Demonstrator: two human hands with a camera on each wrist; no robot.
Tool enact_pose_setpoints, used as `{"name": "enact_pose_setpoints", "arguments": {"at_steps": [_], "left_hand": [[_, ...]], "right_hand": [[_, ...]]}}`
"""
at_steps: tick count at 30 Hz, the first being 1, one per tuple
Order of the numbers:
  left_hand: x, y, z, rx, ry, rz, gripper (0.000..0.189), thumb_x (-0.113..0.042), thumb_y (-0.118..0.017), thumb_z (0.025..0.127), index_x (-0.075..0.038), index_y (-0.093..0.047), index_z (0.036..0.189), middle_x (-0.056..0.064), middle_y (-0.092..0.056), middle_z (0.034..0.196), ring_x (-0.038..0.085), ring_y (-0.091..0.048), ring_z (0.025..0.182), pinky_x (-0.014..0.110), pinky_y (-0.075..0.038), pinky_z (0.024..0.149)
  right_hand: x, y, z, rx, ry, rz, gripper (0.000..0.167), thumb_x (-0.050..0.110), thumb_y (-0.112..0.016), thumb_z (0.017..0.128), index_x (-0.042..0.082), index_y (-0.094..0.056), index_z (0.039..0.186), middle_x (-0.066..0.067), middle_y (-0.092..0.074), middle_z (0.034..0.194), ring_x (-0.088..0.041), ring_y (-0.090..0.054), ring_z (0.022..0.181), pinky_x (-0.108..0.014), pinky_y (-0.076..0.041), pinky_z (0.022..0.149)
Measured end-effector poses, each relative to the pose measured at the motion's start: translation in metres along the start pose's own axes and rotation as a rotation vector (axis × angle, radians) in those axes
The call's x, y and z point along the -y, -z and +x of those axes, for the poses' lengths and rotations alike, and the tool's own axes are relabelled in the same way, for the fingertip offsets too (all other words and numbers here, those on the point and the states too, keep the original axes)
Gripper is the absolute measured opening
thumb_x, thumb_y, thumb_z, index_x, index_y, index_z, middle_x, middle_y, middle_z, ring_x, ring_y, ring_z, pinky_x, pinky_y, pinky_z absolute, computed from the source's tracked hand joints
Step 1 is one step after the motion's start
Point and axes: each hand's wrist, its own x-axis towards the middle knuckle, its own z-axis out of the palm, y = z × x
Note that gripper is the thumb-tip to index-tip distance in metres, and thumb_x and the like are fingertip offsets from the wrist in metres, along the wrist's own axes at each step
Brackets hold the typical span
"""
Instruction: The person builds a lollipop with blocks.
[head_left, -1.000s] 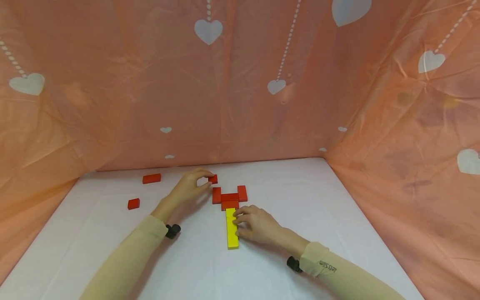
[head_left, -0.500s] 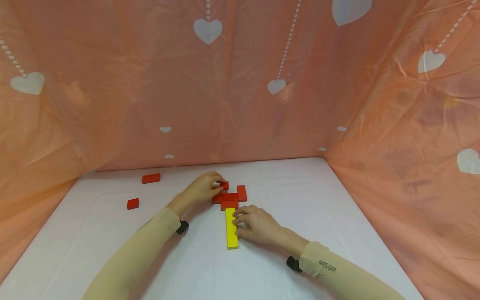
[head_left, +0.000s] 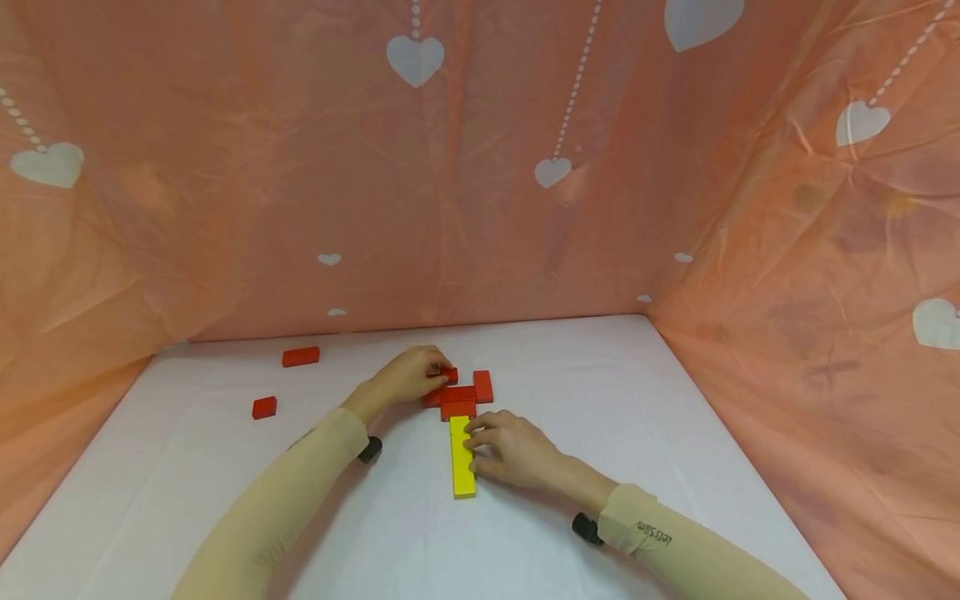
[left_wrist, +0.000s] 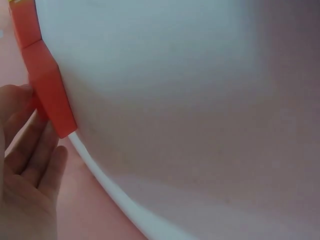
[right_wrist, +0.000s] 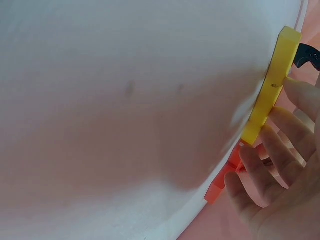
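Observation:
In the head view my left hand (head_left: 411, 375) pinches a small red block (head_left: 452, 377) between thumb and fingers, over the red block (head_left: 432, 399) at the arrangement's left side. That lower block is partly covered by the hand. Two red blocks (head_left: 458, 402) lie crosswise in the middle, and another red block (head_left: 483, 386) stands off to their right. Below them runs a yellow bar (head_left: 462, 467), with a seam near its far end. Fingers of my right hand (head_left: 517, 450) rest loosely along the bar's right side; the right wrist view shows this yellow bar (right_wrist: 272, 85) beside the fingertips.
On the white tabletop (head_left: 360, 533), a longer red block (head_left: 301, 357) and a short red block (head_left: 264, 407) lie apart at the left. A peach curtain (head_left: 480, 208) with hearts encloses the back and sides.
My left hand has carried the small red block right and toward me, from behind the arrangement onto its left side. The right hand has stayed at the yellow bar.

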Motion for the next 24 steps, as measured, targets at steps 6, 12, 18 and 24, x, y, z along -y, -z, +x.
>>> {"name": "enact_pose_setpoints", "arguments": {"at_steps": [6, 12, 18, 24], "left_hand": [[0.003, -0.001, 0.001, -0.011, 0.017, 0.026, 0.022, -0.017, -0.072, 0.099, -0.006, -0.076, 0.117, 0.006, -0.072, 0.114, 0.023, -0.066, 0.102, 0.042, -0.057, 0.096], [0.004, -0.002, 0.008, -0.015, 0.038, 0.031, 0.024, -0.016, -0.067, 0.102, -0.007, -0.075, 0.122, 0.007, -0.072, 0.115, 0.024, -0.066, 0.101, 0.042, -0.058, 0.095], [0.004, -0.004, 0.011, 0.019, 0.049, 0.024, 0.024, -0.013, -0.067, 0.102, -0.007, -0.075, 0.123, 0.006, -0.072, 0.110, 0.022, -0.066, 0.098, 0.041, -0.058, 0.094], [0.002, -0.005, 0.011, 0.021, 0.031, 0.028, 0.023, -0.013, -0.068, 0.101, -0.006, -0.076, 0.121, 0.005, -0.072, 0.108, 0.021, -0.065, 0.095, 0.039, -0.058, 0.093]], "right_hand": [[0.000, 0.000, 0.000, 0.005, -0.004, 0.001, 0.032, 0.029, -0.078, 0.094, 0.016, -0.078, 0.123, -0.001, -0.067, 0.135, -0.023, -0.060, 0.125, -0.044, -0.052, 0.106], [0.001, 0.000, 0.000, 0.011, -0.022, 0.009, 0.033, 0.030, -0.078, 0.094, 0.016, -0.078, 0.124, 0.000, -0.066, 0.135, -0.023, -0.060, 0.126, -0.045, -0.052, 0.106], [0.001, -0.001, 0.001, 0.001, -0.013, 0.019, 0.032, 0.028, -0.078, 0.094, 0.015, -0.078, 0.123, -0.001, -0.067, 0.135, -0.024, -0.060, 0.126, -0.046, -0.052, 0.106], [0.001, 0.000, 0.000, -0.006, -0.009, 0.014, 0.031, 0.027, -0.078, 0.094, 0.014, -0.078, 0.122, -0.001, -0.067, 0.134, -0.024, -0.060, 0.125, -0.046, -0.052, 0.105]]}}
